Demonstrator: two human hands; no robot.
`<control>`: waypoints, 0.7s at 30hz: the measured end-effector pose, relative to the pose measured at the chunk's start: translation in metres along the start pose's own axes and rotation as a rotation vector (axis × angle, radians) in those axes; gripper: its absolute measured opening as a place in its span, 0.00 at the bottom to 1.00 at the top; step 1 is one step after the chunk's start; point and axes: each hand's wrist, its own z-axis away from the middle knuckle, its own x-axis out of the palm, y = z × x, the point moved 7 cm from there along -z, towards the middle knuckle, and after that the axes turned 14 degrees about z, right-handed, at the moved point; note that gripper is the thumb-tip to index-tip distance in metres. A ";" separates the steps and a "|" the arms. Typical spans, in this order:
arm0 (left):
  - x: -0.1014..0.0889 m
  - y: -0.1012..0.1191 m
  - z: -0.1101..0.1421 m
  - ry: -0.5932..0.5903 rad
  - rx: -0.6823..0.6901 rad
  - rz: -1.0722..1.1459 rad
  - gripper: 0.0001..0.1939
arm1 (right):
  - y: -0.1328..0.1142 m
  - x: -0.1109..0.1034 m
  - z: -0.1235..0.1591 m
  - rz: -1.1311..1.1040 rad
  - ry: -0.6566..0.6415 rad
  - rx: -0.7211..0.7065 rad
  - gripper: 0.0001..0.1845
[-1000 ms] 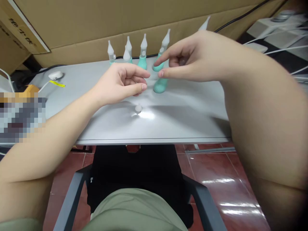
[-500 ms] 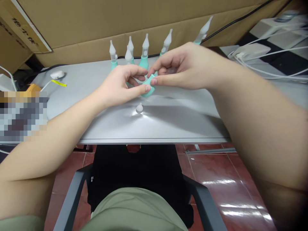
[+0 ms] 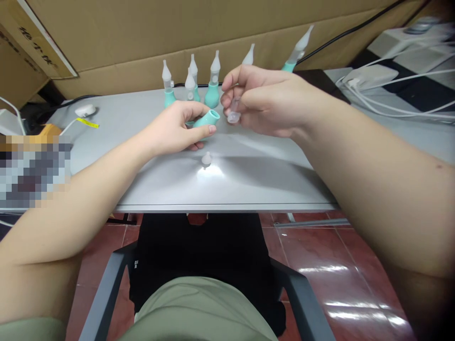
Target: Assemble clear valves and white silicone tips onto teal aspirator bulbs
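Rising behind everything, a brown cardboard wall (image 3: 131, 38) backs the grey table (image 3: 266, 189) I am looking at. The seated person's two hands meet over the middle of it. The right hand (image 3: 263, 94), palm turned inward, pinches a small piece between thumb and fingers; the left hand (image 3: 174, 125) is wrapped around another. Beyond them, along the wall, white-tipped teal bottles (image 3: 212, 96) stand upright, some partly hidden by the hands.

The left hand's piece is a teal bulb (image 3: 205, 121), lying aslant in the grip, its long axis running up and rightward, so the open mouth faces the right hand. Just beside that mouth, apart from it, is the clear tube (image 3: 233, 116) in the right hand. Its wide end points down and towards the person, so the two axes don't line up. Smallest of all, a white tip (image 3: 206, 159) sits nozzle-up on the table, on the person's side of both hands, nearer the left.
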 end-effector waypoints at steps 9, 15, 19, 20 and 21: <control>-0.005 0.002 -0.001 0.036 0.003 0.010 0.03 | -0.013 -0.002 0.011 -0.008 -0.010 -0.121 0.20; -0.007 0.003 0.000 0.063 0.007 0.071 0.09 | -0.019 -0.003 0.012 -0.111 0.083 -0.201 0.22; -0.005 0.003 -0.002 0.030 0.054 0.073 0.22 | -0.018 -0.006 0.012 -0.080 0.115 -0.201 0.18; -0.004 0.004 -0.002 0.018 0.071 0.064 0.23 | -0.018 -0.006 0.012 -0.066 0.122 -0.207 0.17; -0.003 0.004 -0.002 0.008 0.092 0.055 0.23 | -0.019 -0.006 0.012 -0.056 0.125 -0.213 0.16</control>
